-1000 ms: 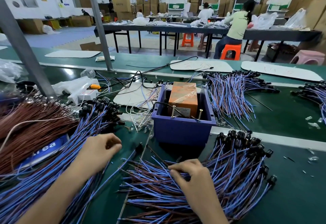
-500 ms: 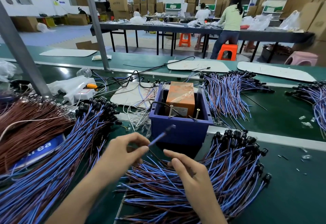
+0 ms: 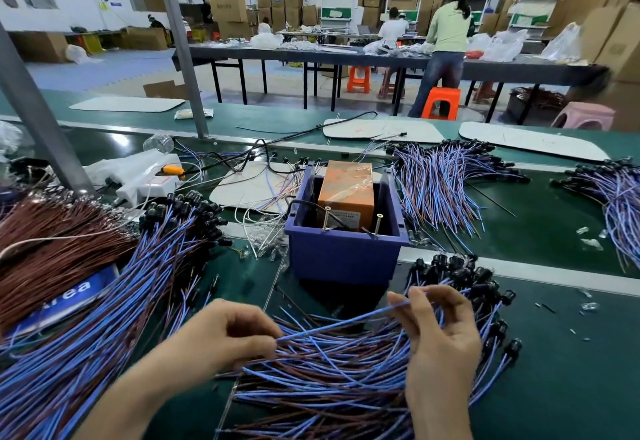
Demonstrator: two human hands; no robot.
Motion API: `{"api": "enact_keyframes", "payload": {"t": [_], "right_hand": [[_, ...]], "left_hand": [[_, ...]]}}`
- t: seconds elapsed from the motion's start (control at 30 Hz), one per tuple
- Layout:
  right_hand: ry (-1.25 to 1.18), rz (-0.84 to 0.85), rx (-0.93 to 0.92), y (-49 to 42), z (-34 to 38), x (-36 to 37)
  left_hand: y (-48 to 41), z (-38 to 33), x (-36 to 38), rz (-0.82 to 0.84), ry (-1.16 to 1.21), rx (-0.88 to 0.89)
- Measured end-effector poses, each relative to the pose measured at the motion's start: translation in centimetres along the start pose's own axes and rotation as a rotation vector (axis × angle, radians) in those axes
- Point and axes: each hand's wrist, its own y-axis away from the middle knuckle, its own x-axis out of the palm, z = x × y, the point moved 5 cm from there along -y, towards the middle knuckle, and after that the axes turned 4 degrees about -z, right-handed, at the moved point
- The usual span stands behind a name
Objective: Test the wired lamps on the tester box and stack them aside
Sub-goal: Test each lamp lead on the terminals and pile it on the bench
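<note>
A blue tester box [image 3: 343,256] stands mid-table with an orange block [image 3: 346,187] and two upright screws inside. In front of it lies a fan of blue and brown wired lamps [image 3: 346,370] with black sockets at the right. One blue wire [image 3: 346,323] is stretched over this pile between my hands. My left hand [image 3: 228,339] pinches its near end. My right hand [image 3: 440,329] pinches its far end, just below the box. The lamp end of this wire is hidden among my fingers.
A big pile of blue wired lamps [image 3: 114,301] and brown wires [image 3: 52,249] lies at left. More lamp bundles [image 3: 446,183] sit behind the box at right. A slanted metal post [image 3: 31,110] rises at left. A white power strip [image 3: 145,183] lies beyond.
My left hand moved from the left pile toward the middle carrying one wire. My right hand rose off the front pile and took the wire's other end, stretching it between both hands.
</note>
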Motion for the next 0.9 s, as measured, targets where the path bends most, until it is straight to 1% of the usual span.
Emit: {"api": "enact_keyframes", "payload": {"t": [0.07,0.17,0.23,0.33,0.4,0.47,0.5,0.53,0.57,0.6,0.63,0.67,0.73,0.8,0.9], "right_hand": [[0.107,-0.054,-0.075,-0.3,0.3,-0.6],[0.377,-0.095,-0.209,-0.2,0.5,-1.1],[0.572,-0.131,-0.312,-0.2,0.6,-1.3],[0.856,-0.139,-0.420,-0.2,0.7,-1.0],[1.048,-0.122,-0.408,-0.2,0.2,-0.7],[1.221,-0.127,-0.390,0.2,-0.1,-0.4],[1.232,-0.126,-0.429,0.4,0.1,-0.1],[1.194,-0.098,-0.501,0.7,0.3,0.3],[1.096,-0.028,-0.565,1.0,0.6,0.8],[0.953,0.080,-0.567,1.4,0.8,1.4],[0.808,0.215,-0.510,1.9,0.8,2.2],[0.713,0.330,-0.458,2.6,0.7,3.1],[0.664,0.473,-0.444,4.1,0.6,4.5],[0.659,0.531,-0.433,4.9,0.2,5.2],[0.644,0.520,-0.360,4.7,-0.1,5.0]], "left_hand": [[0.6,0.4,-1.5,0.010,-0.055,-0.015],[1.2,0.8,-3.5,-0.032,-0.140,-0.037],[1.4,1.1,-4.4,-0.078,-0.110,-0.027],[1.3,1.2,-4.8,-0.225,0.132,-0.004],[0.9,1.1,-3.9,-0.254,0.348,-0.013],[0.3,0.6,-2.8,-0.261,0.510,-0.007],[-0.1,0.2,-2.2,-0.266,0.558,-0.003],[-0.4,-0.3,-1.7,-0.270,0.596,0.003],[-0.8,-0.9,-1.1,-0.272,0.627,0.007],[-1.2,-1.5,-0.5,-0.273,0.646,0.015],[-1.6,-1.9,0.2,-0.272,0.654,0.018],[-2.0,-2.4,0.9,-0.267,0.657,0.023],[-2.8,-3.1,2.4,-0.258,0.671,0.032],[-3.4,-3.5,3.5,-0.260,0.679,0.047],[-3.9,-3.7,4.4,-0.293,0.659,0.064]]}}
